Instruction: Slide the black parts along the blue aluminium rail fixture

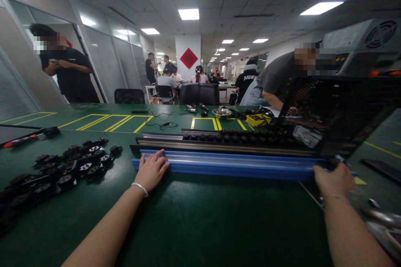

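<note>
A long blue rail (232,164) with a shiny channel along its length lies across the green table in front of me. My left hand (153,169) rests on its left end, fingers stretched and spread over the top edge. At the other end my right hand (336,179) grips the rail, thumb on the near side; its other fingers are partly hidden. Directly behind lie a black rail (219,147) with a metallic channel and a row of small black parts (244,135).
Many black parts (67,167) lie heaped at left, near a red-handled tool (20,141). An open computer case (351,91) stands at right. Behind are a metal bowl (222,112), a yellow tray (258,119) and cables (163,124). A person (275,79) leans over across the table.
</note>
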Tool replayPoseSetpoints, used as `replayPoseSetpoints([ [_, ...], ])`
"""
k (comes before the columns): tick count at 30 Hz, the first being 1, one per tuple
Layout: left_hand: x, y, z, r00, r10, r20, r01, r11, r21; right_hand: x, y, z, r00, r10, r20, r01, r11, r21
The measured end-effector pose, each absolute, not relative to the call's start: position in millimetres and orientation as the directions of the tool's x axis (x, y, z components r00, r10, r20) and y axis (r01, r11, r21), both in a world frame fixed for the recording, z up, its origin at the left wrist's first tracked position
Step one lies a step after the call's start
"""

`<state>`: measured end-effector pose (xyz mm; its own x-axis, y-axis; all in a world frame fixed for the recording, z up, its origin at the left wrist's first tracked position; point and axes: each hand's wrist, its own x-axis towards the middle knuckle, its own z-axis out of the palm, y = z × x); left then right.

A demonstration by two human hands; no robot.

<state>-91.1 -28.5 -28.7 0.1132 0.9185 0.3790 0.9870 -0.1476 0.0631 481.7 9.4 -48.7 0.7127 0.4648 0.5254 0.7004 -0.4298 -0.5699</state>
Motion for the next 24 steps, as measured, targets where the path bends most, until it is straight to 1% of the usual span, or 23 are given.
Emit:
replayPoseSetpoints([
  [3, -90, -29, -28, 0.117, 0.917, 0.381, 0.986, -0.152, 0.064, 480, 9, -46, 0.752, 0.464, 0.469, 0.657, -0.462, -0.596],
  [6, -91, -30, -28, 0.118, 0.918, 0.378, 0.987, -0.150, 0.058, 477, 8, -43, 0.756, 0.474, 0.451, 0.650, -0.467, -0.599],
  [12, -91, -28, -29, 0.109, 0.918, 0.382, 0.988, -0.143, 0.062, 473, 6, -43, 0.750, 0.455, 0.481, 0.659, -0.453, -0.600],
  [18, -90, -29, -28, 0.105, 0.920, 0.377, 0.986, -0.145, 0.080, 472, 4, -42, 0.754, 0.454, 0.475, 0.655, -0.459, -0.600],
  [24, -90, -29, -28, 0.110, 0.920, 0.377, 0.986, -0.148, 0.071, 470, 3, -39, 0.756, 0.444, 0.482, 0.653, -0.456, -0.604],
])
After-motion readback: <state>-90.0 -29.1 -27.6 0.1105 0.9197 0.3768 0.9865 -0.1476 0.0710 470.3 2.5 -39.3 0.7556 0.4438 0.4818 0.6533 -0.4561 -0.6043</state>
